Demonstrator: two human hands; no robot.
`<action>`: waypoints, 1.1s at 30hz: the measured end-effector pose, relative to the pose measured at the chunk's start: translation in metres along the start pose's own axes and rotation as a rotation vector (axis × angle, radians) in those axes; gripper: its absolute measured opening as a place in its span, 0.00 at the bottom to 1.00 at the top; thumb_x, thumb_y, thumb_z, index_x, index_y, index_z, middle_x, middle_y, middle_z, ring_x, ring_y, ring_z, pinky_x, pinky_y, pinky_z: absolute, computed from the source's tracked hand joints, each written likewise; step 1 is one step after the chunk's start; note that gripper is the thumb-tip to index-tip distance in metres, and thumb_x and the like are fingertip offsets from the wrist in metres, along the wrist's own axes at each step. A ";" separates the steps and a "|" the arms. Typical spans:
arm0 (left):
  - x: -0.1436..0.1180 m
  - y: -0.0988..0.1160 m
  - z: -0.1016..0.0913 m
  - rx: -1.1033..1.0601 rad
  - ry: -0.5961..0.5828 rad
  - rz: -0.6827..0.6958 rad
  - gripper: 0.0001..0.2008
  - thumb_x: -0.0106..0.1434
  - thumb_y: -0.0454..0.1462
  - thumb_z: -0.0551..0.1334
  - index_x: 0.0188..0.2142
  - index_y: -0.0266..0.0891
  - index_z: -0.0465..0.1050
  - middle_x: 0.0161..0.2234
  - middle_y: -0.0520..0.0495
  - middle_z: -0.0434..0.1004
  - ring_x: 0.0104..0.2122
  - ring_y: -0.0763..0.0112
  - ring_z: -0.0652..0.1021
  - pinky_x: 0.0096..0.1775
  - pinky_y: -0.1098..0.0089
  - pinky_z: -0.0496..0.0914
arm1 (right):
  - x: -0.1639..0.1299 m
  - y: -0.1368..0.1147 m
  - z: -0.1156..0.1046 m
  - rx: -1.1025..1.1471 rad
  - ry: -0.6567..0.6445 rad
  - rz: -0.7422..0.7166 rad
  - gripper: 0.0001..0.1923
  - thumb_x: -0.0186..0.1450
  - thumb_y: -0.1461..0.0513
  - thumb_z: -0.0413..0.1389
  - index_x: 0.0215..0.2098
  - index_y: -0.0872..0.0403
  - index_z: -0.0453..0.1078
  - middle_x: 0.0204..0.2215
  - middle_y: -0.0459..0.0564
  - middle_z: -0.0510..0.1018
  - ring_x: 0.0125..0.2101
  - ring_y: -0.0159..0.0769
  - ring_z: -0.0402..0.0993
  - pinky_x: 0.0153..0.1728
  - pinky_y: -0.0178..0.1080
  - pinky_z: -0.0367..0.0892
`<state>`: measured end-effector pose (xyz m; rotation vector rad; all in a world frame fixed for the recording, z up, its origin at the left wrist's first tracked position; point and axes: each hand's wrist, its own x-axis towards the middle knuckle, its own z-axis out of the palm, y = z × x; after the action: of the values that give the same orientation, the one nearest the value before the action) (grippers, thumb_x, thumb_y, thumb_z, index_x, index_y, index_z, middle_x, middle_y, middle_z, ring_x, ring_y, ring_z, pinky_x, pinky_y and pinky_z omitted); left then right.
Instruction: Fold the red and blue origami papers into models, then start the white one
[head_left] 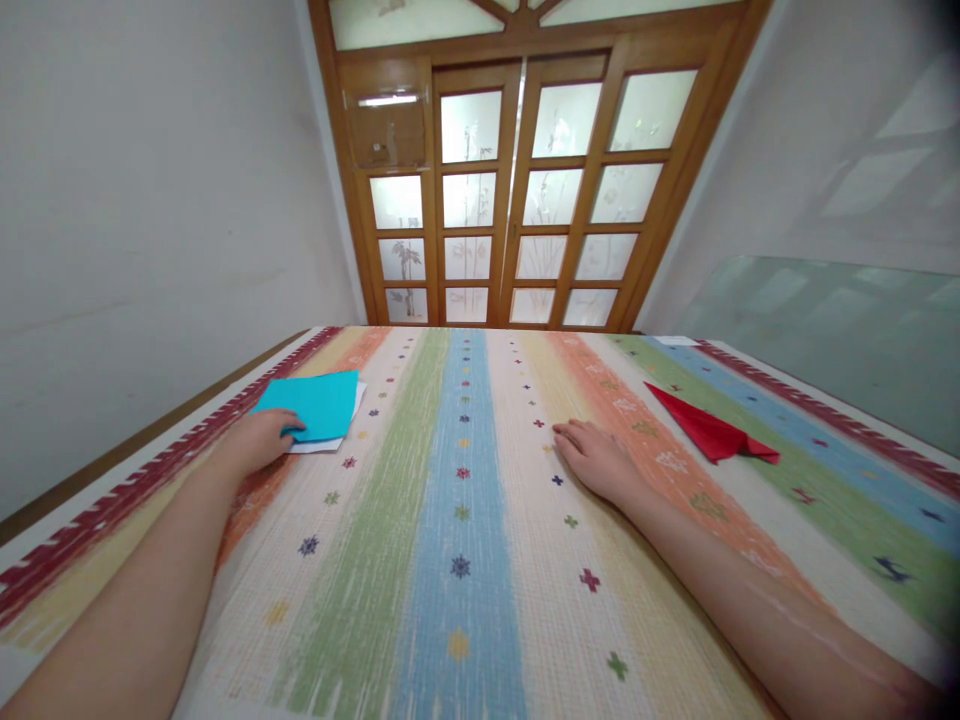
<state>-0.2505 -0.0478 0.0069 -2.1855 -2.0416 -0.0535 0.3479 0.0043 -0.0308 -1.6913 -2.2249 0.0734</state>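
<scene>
blue paper | touching left fingers | right fingers well apart

Turquoise paper flat atop white sheet, left; folded red paper, pointed, right.

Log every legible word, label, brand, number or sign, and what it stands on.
No readable text.
Turquoise square paper, red folded paper: no lettering visible.
Striped multicoloured tablecloth: printed motifs, no words.
Pale mark on brown square door panel: too small to read.
Flat white slip, far right: too small to tell.
</scene>
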 end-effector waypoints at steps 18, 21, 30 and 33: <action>-0.003 0.080 -0.015 -0.077 -0.186 0.045 0.35 0.60 0.52 0.57 0.64 0.41 0.65 0.67 0.36 0.58 0.64 0.42 0.62 0.61 0.49 0.59 | -0.005 -0.007 -0.006 0.017 -0.005 0.013 0.21 0.71 0.52 0.45 0.55 0.49 0.71 0.56 0.56 0.73 0.56 0.51 0.66 0.55 0.53 0.56; 0.001 0.074 -0.002 -0.064 -0.236 0.042 0.33 0.60 0.47 0.56 0.64 0.39 0.66 0.65 0.35 0.61 0.63 0.45 0.64 0.61 0.50 0.59 | -0.006 -0.007 -0.006 0.038 -0.003 0.022 0.20 0.71 0.52 0.46 0.55 0.50 0.71 0.56 0.57 0.73 0.56 0.51 0.66 0.56 0.54 0.55; 0.013 0.033 0.026 -0.108 -0.088 0.167 0.32 0.62 0.48 0.54 0.63 0.39 0.66 0.64 0.40 0.64 0.62 0.50 0.66 0.63 0.54 0.58 | 0.000 0.007 -0.029 0.230 0.025 0.016 0.21 0.68 0.55 0.53 0.58 0.50 0.70 0.57 0.53 0.74 0.56 0.44 0.69 0.57 0.44 0.62; 0.016 0.025 0.036 -0.112 -0.053 0.125 0.32 0.62 0.49 0.53 0.62 0.38 0.66 0.64 0.40 0.65 0.62 0.48 0.66 0.63 0.53 0.58 | 0.011 0.028 -0.062 0.294 0.143 0.079 0.21 0.71 0.55 0.47 0.59 0.51 0.68 0.57 0.53 0.74 0.54 0.42 0.72 0.54 0.43 0.65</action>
<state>-0.2270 -0.0293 -0.0284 -2.4023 -1.9688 -0.0993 0.3895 0.0122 0.0232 -1.5704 -1.9359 0.2758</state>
